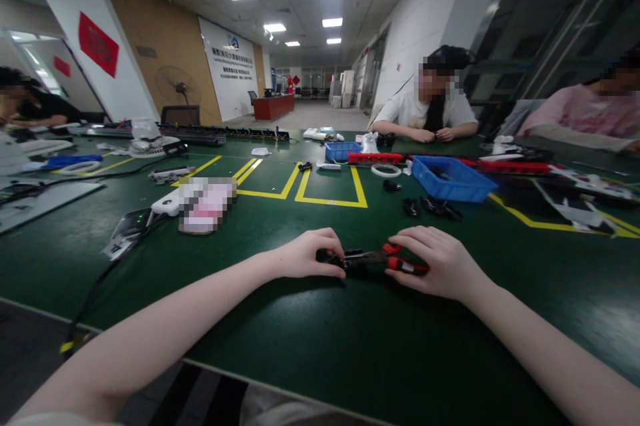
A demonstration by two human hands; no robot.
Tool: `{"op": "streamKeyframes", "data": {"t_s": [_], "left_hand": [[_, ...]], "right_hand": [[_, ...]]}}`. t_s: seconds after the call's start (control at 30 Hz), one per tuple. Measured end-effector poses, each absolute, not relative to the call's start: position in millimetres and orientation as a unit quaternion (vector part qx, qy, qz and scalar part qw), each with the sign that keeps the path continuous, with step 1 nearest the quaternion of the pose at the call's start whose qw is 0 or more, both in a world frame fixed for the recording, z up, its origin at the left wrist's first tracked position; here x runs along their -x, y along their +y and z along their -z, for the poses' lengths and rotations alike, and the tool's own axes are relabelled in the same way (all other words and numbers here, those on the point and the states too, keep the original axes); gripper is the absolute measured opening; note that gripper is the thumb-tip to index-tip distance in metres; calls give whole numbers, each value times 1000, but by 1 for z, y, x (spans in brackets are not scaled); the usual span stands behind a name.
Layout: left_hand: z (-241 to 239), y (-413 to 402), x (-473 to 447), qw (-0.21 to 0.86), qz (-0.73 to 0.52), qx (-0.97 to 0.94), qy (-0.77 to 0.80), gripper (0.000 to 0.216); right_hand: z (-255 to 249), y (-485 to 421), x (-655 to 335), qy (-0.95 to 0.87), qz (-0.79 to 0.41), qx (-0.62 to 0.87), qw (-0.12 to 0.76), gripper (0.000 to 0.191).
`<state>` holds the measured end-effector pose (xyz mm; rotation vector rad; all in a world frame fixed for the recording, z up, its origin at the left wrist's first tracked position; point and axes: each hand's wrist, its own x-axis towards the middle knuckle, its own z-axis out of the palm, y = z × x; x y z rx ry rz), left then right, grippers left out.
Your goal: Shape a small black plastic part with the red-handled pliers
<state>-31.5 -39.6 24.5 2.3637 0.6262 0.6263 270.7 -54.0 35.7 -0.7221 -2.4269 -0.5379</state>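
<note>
My left hand point(306, 254) rests on the green table point(320, 339) with its fingers curled round a small black part point(334, 258). My right hand point(437, 261) is closed on the red handles of a pair of pliers point(373, 258). The pliers lie low over the table and their dark jaws point left, meeting the black part at my left fingertips. Both forearms reach in from the near edge.
A blue bin point(450, 178) stands at the right, a smaller blue tray point(343, 150) further back. Loose black parts point(430, 206) lie before the bin. Yellow floor-style lines point(330, 199) mark the table. A white device point(167, 203) and cables lie left. Other people sit across and at both sides.
</note>
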Motion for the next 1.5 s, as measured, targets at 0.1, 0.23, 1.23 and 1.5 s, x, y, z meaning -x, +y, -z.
{"op": "streamKeyframes", "data": {"t_s": [0.1, 0.23, 1.23, 1.5], "left_hand": [[-26, -41, 31, 281, -224, -898, 252, 27], [-29, -42, 31, 253, -212, -912, 245, 31], [-29, -42, 33, 272, -215, -915, 206, 23], [-31, -43, 32, 287, -218, -915, 182, 20]], "right_hand": [[-36, -55, -269, -904, 190, 268, 273, 36], [-38, -56, -268, -905, 190, 270, 269, 36], [-34, -55, -268, -915, 161, 286, 234, 32], [-36, -53, -270, -921, 158, 281, 218, 33]]}}
